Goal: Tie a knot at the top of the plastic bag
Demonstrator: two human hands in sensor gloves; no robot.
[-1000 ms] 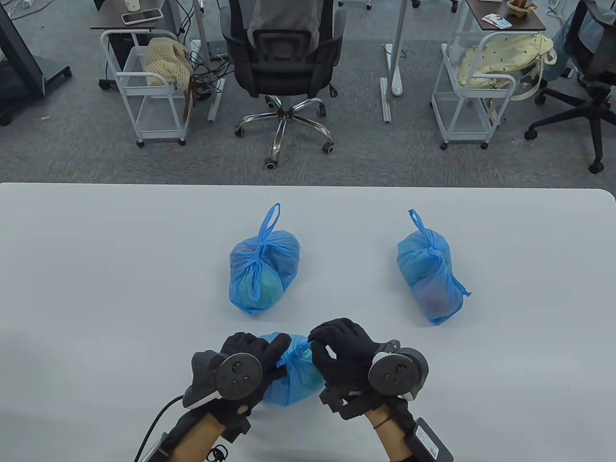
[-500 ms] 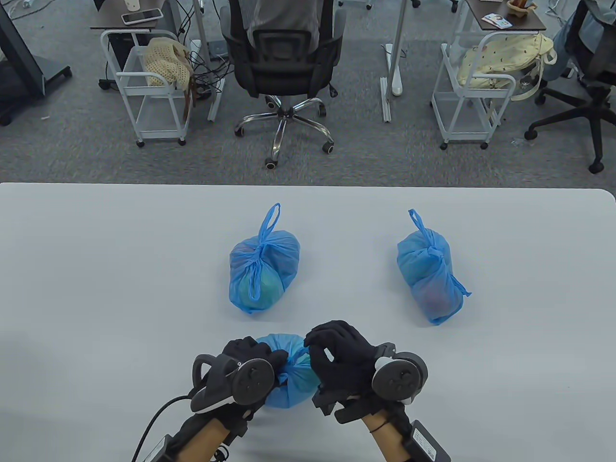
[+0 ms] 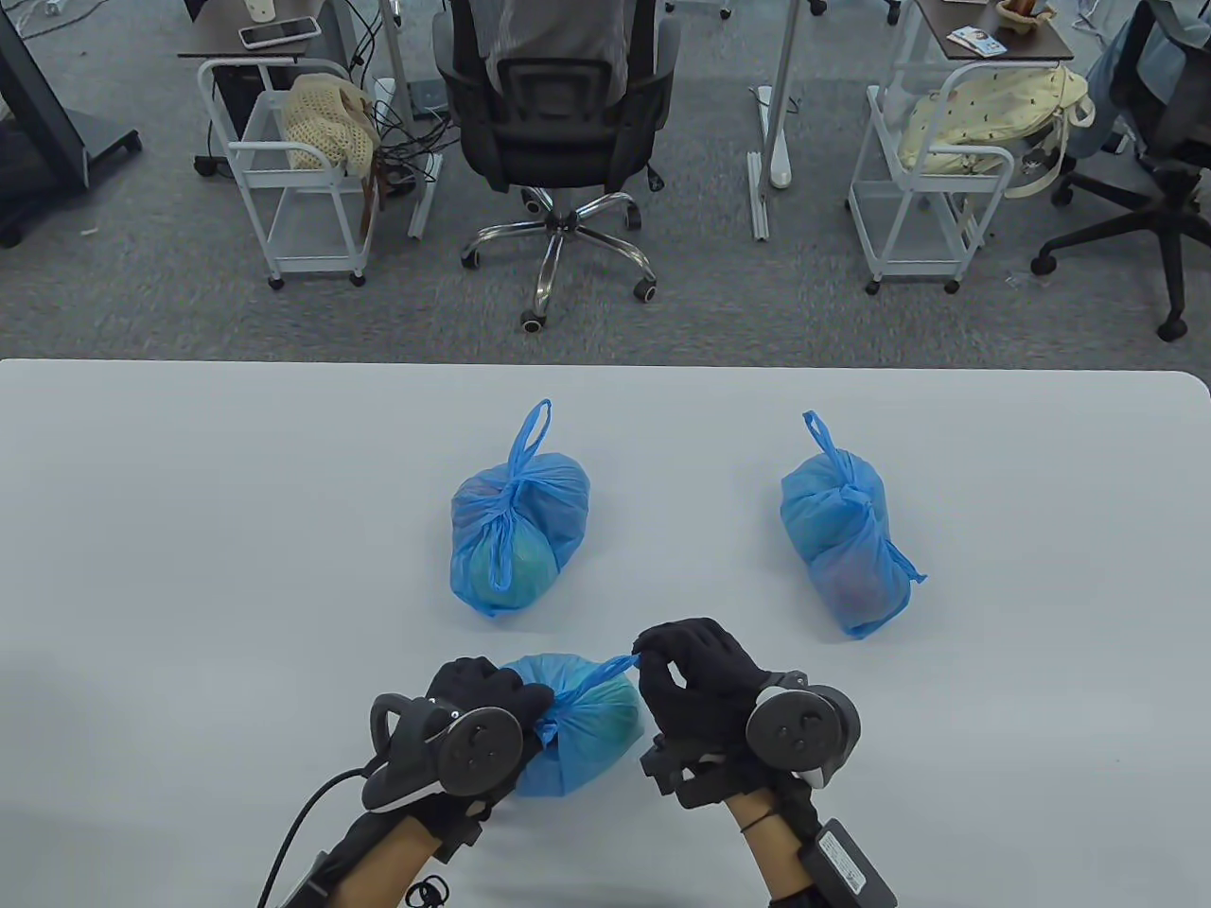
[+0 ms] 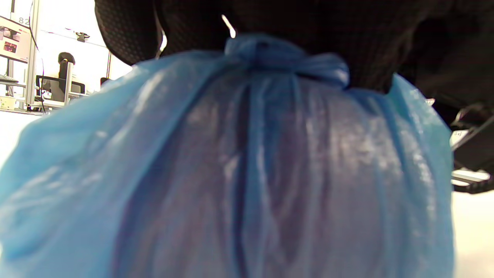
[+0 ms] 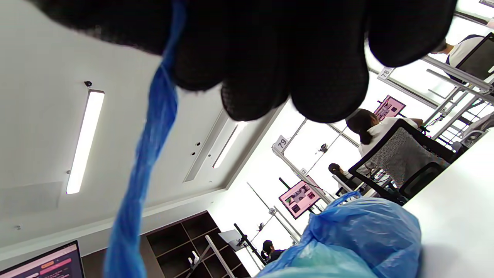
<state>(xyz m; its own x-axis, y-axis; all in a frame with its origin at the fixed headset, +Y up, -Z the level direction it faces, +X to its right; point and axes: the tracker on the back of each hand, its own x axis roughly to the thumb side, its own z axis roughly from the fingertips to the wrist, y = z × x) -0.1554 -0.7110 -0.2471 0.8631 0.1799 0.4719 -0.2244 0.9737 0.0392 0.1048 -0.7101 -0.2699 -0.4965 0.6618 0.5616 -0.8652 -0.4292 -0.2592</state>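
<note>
A blue plastic bag [image 3: 582,733] with something round inside sits near the table's front edge between my hands. My left hand [image 3: 506,705] grips the gathered neck on the bag's left side; in the left wrist view the twisted top [image 4: 283,63] shows just under my fingers. My right hand [image 3: 662,662] pinches a thin blue handle strip [image 3: 605,673] and holds it taut up to the right. In the right wrist view that strip [image 5: 144,154] runs down from my curled fingers [image 5: 270,77].
Two tied blue bags lie farther back: one [image 3: 516,534] at the middle, another [image 3: 847,544] to the right. The white table [image 3: 189,567] stretches wide on both sides. Chairs and wire carts stand on the floor beyond its far edge.
My right hand moved right and a little away, drawing the handle strip out taut. My left hand slid down-left along the neck, and more of the bag now shows between the hands.
</note>
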